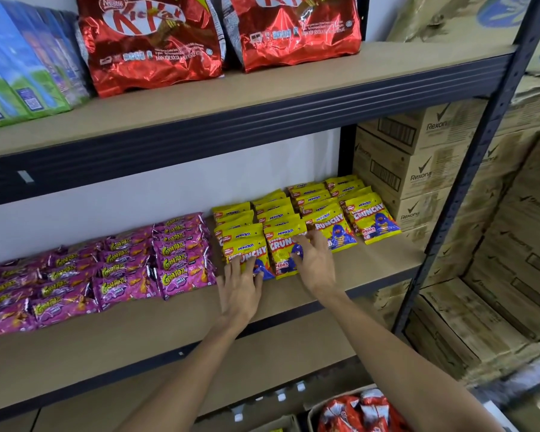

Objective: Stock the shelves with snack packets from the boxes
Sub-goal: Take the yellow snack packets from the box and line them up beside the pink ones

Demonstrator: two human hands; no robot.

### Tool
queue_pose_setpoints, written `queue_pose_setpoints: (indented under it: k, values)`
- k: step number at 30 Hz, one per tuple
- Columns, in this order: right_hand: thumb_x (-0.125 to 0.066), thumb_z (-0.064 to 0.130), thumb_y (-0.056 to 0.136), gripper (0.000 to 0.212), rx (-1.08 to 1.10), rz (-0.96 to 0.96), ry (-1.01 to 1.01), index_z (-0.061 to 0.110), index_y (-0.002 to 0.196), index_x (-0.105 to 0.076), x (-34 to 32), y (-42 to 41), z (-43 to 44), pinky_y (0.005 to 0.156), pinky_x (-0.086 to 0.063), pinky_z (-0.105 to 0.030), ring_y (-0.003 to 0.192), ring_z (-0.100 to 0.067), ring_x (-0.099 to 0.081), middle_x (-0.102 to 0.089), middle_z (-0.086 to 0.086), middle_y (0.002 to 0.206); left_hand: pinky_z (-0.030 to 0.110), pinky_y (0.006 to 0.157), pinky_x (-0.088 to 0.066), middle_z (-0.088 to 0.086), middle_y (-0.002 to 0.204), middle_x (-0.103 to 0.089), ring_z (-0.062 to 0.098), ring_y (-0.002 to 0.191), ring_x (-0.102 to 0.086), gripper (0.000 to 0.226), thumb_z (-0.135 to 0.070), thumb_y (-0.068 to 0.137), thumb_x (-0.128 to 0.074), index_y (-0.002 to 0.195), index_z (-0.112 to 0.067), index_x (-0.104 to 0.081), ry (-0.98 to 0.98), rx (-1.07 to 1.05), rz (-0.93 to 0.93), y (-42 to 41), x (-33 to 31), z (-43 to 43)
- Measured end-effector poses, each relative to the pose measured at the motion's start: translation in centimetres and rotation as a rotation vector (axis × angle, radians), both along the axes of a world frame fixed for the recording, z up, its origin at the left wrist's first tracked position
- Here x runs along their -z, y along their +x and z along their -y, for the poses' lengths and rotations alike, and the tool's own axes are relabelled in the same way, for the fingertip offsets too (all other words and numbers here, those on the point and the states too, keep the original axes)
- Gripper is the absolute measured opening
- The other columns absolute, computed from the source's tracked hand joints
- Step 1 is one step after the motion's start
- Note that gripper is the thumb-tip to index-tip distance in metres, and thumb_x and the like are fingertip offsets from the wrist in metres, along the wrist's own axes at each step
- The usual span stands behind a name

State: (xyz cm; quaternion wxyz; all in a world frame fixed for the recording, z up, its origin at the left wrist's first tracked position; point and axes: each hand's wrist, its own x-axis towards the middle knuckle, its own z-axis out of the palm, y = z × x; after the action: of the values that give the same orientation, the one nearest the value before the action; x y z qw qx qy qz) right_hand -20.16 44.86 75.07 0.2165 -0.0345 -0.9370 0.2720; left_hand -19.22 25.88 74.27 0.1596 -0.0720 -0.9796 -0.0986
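Snack packets: yellow Crunchy packets (306,219) lie in overlapping rows on the middle shelf (371,263), right of the pink Corntoz packets (106,269).
Left hand (240,285): flat, fingers spread, pressing on the front-left yellow packet (247,251); nothing gripped.
Right hand (314,260): palm down, fingers splayed on the neighbouring front packet (282,247); nothing gripped.
Upper shelf (262,88): two red KitKat bags (150,42), blue-green cartons (25,63).
Right of rack: stacked Rexona boxes (418,169).
Below: box of red packets (356,413).
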Motion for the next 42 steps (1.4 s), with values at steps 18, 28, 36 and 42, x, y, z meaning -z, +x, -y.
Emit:
queue_pose_setpoints:
  k: [18,28,36,42]
  values:
    - [-0.064,0.023,0.094,0.026,0.005,-0.035,-0.017,0.017,0.12,-0.067,1.1,3.6,2.4,0.093,-0.048,-0.043,0.118,-0.023,-0.053,-0.061,-0.004,0.122,0.047,0.105,-0.037,0.008,0.148,-0.041,0.027,0.135,-0.041,0.045,-0.037,0.104,-0.041,0.147,-0.023,-0.039,0.089,0.039,0.015,2.2,0.7,1.1]
    - [-0.064,0.025,0.09,0.009,-0.1,-0.24,-0.105,0.017,0.09,-0.067,2.7,9.6,8.1,0.067,-0.049,-0.031,0.068,-0.011,-0.06,-0.066,0.008,0.08,0.041,0.073,-0.045,0.0,0.093,-0.061,0.02,0.087,-0.053,0.037,-0.032,0.103,-0.029,0.095,-0.015,-0.061,0.238,0.266,-0.16,7.3,0.4,5.5]
    - [-0.053,0.04,0.097,0.044,-0.103,-0.166,-0.157,0.021,0.058,-0.041,5.4,15.2,15.1,0.045,-0.033,-0.029,0.043,-0.013,-0.037,-0.037,0.009,0.049,0.035,0.057,-0.041,-0.004,0.067,-0.05,0.018,0.063,-0.048,0.028,-0.026,0.097,-0.04,0.071,-0.017,-0.047,0.388,0.292,-0.119,14.1,2.4,13.3]
    - [-0.053,0.038,0.094,0.045,-0.1,0.028,-0.16,0.025,0.057,-0.031,9.2,21.0,20.4,0.049,-0.023,-0.023,0.045,-0.013,-0.031,-0.025,0.009,0.044,0.032,0.055,-0.035,-0.004,0.071,-0.051,0.026,0.064,-0.056,0.024,-0.021,0.097,-0.049,0.074,-0.024,-0.043,0.418,0.255,0.119,19.3,6.0,17.6]
